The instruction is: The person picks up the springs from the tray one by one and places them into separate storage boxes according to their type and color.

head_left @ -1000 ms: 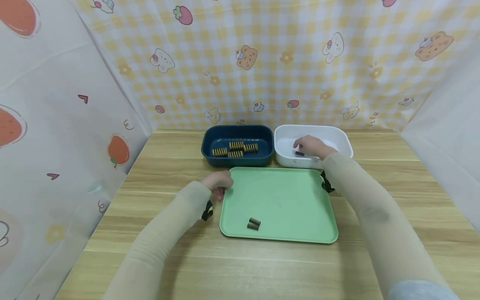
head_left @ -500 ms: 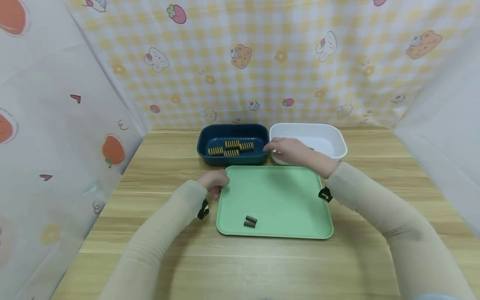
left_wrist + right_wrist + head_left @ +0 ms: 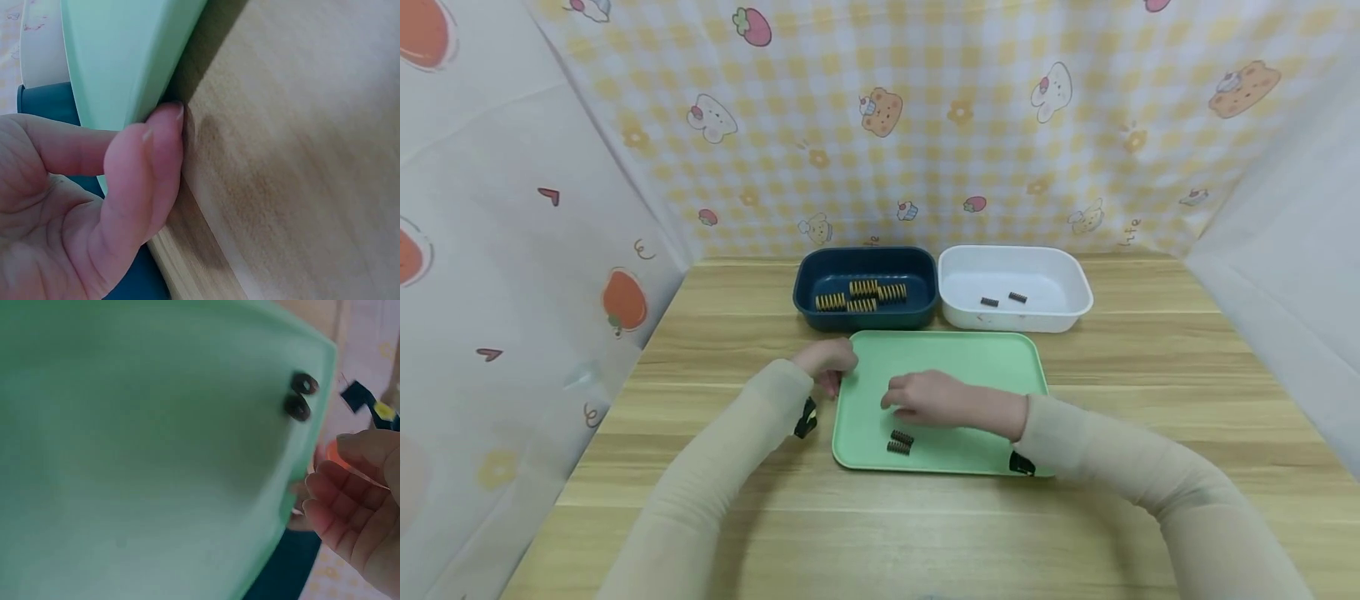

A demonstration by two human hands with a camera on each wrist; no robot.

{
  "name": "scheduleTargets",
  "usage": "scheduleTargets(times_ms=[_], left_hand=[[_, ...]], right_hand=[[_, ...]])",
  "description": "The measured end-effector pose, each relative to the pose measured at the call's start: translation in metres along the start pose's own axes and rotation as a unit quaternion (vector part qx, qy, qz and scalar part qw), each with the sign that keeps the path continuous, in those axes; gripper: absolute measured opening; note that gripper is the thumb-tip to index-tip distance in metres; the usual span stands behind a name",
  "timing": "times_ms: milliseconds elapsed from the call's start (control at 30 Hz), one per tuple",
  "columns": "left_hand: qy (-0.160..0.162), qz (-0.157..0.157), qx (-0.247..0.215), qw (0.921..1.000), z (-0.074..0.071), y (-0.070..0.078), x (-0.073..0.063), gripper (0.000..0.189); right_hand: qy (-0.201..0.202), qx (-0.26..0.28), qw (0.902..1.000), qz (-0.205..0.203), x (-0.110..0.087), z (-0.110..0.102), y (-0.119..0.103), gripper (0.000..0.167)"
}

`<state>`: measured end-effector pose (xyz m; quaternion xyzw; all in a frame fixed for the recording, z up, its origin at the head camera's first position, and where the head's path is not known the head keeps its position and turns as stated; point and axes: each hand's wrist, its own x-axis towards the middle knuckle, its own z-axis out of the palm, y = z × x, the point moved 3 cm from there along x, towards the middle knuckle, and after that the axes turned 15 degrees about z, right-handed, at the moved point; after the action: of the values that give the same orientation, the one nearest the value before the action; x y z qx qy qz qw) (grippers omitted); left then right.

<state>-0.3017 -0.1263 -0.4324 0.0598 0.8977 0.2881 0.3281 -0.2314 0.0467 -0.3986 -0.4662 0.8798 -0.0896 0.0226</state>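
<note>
In the head view my left hand [image 3: 829,362] is at the upper left edge of a light green tray [image 3: 973,358]. The left wrist view has its fingers and thumb gripping the tray's rim. My right hand [image 3: 928,398] hovers over the tray's left half, fingers loosely bent. Thumb and fingers stand apart around nothing visible in the right wrist view. Two small dark coil springs lie side by side near the tray's front left: a rear spring [image 3: 902,437] and a front spring [image 3: 898,448]. Part of the tray is hidden under my right arm.
Behind the tray stands a dark blue box [image 3: 867,321] with several yellow springs [image 3: 862,288]. Beside it, a white box [image 3: 1018,322] contains two small dark springs [image 3: 1017,297]. A patterned curtain [image 3: 820,100] hangs behind the wooden table [image 3: 760,517].
My right hand has left the white box and come forward and left over the tray, uncovering the two springs in that box. My left hand stays at the tray's edge.
</note>
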Motion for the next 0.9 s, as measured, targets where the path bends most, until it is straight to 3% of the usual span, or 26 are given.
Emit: scheduleTargets(times_ms=[233, 900], left_hand=[[-0.002, 0.002, -0.001, 1.0, -0.001, 0.0, -0.001, 0.036], [0.004, -0.004, 0.008, 1.0, 0.0, 0.003, -0.005, 0.034]], right_hand=[[-0.051, -0.025, 0.9984, 0.006, -0.001, 0.02, -0.009, 0.013], [-0.139, 0.004, 0.9886, 0.057, 0.002, 0.023, -0.017, 0.013]])
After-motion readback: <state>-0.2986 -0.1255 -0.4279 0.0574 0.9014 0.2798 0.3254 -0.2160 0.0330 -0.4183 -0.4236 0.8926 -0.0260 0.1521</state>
